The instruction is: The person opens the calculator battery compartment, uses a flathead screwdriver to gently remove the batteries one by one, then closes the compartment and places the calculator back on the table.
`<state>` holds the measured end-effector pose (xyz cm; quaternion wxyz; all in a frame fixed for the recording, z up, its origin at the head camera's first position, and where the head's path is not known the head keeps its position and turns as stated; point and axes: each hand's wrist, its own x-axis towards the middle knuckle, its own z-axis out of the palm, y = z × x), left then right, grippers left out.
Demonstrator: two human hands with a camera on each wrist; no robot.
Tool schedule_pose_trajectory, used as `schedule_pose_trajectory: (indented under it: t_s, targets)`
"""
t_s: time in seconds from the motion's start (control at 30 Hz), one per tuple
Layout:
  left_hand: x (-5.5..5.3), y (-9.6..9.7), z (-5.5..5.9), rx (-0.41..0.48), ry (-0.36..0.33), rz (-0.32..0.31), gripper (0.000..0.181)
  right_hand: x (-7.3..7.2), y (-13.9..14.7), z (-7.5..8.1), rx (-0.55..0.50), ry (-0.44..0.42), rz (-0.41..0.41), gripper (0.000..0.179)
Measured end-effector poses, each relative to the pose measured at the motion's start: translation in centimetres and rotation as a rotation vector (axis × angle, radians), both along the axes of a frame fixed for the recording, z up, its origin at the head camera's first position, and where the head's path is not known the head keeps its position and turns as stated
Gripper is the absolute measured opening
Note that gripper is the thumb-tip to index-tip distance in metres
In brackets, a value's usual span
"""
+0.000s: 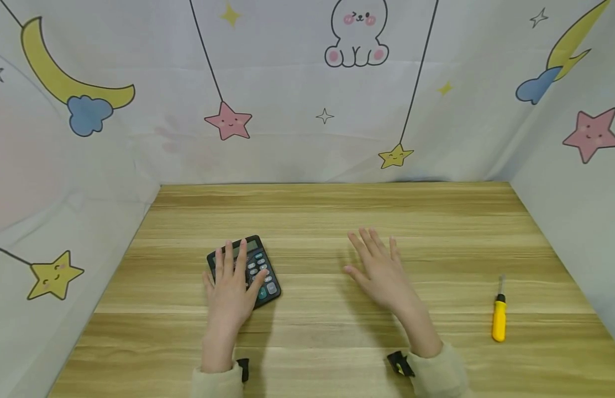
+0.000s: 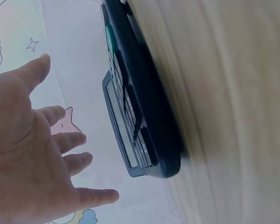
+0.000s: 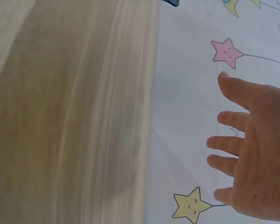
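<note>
A black calculator [image 1: 268, 283] lies tilted on the left half of the wooden table. My left hand [image 1: 230, 293] hovers above it with fingers spread, covering much of its keypad. In the left wrist view a gap shows between the left hand [image 2: 35, 144] and the calculator [image 2: 149, 102], whose display is raised at an angle. My right hand [image 1: 384, 276] is held over the table right of the middle, fingers spread and holding nothing. The right wrist view shows that hand [image 3: 261, 154] with its palm bare. A screwdriver [image 1: 499, 318] with a yellow handle lies to its right.
The wooden table [image 1: 317, 342] is bounded at the back and both sides by a white cloth [image 1: 287, 155] printed with stars, moons and a bear. A black strap piece [image 1: 400, 364] sits at the right sleeve's cuff, another [image 1: 243, 369] at the left one.
</note>
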<state>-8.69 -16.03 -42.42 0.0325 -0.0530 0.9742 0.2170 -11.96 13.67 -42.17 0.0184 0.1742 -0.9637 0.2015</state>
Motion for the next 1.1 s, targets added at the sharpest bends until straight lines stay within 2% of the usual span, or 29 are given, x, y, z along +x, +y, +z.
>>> schedule_pose_trajectory:
  t_s: [0.17,0.4,0.83,1.1]
  targets:
    - [0.2,-0.3,0.1,-0.001,0.013,0.005,0.077,-0.1,-0.5,0.0,-0.008,0.011,0.015,0.068]
    - [0.4,-0.9,0.2,-0.002,-0.014,0.024,0.076,-0.3,-1.3,0.1,-0.013,0.016,0.045,0.068]
    - [0.4,-2.2,0.1,0.013,-0.021,0.064,0.078,-0.8,-2.8,-0.5,-0.033,0.005,0.087,0.064]
    - [0.4,-2.8,0.2,0.055,0.015,0.098,0.075,-0.8,-3.7,-0.7,-0.054,0.004,0.107,0.064]
